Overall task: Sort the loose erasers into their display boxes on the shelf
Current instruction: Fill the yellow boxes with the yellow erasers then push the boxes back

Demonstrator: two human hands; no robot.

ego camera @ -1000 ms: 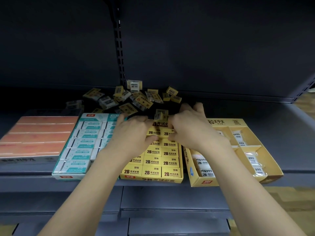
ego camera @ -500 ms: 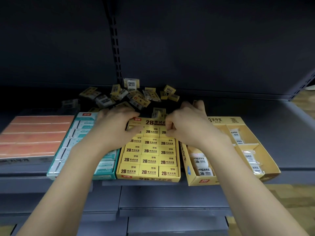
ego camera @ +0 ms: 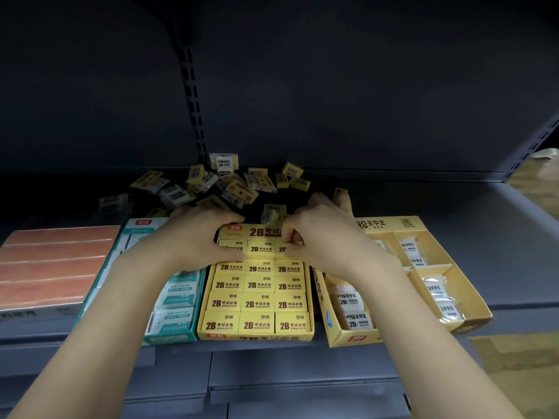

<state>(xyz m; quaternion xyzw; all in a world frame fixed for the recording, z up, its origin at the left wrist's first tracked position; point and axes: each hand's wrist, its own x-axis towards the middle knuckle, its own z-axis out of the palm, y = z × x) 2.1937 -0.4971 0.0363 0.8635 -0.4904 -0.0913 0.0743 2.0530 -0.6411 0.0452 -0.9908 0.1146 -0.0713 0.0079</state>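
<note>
Shelf (ego camera: 453,267): a grey metal shelf by which four display boxes are carried along the front edge, with loose erasers at the back.
Yellow box (ego camera: 257,335): set at the middle of the front edge; it is filled with rows of yellow "2B" erasers, three across.
Left hand (ego camera: 196,237): laid on the back-left corner of the yellow box; the fingers are curled over the back rim and the thumb is pressed against the back row of erasers.
Right hand (ego camera: 320,234): held at the back-right corner of the yellow box; an eraser in the back row is pinched between thumb and curled fingers.
Loose erasers (ego camera: 230,186): scattered in a heap at the back of the shelf, behind both hands; yellow and clear-wrapped pieces are mixed together.
Teal box (ego camera: 172,328): placed just left of the yellow box, touching it, partly covered by the left forearm.
Orange box (ego camera: 54,267): placed at the left end of the front edge.
Divided box (ego camera: 348,337): set just right of the yellow box; a few wrapped white erasers are held in its compartments.
</note>
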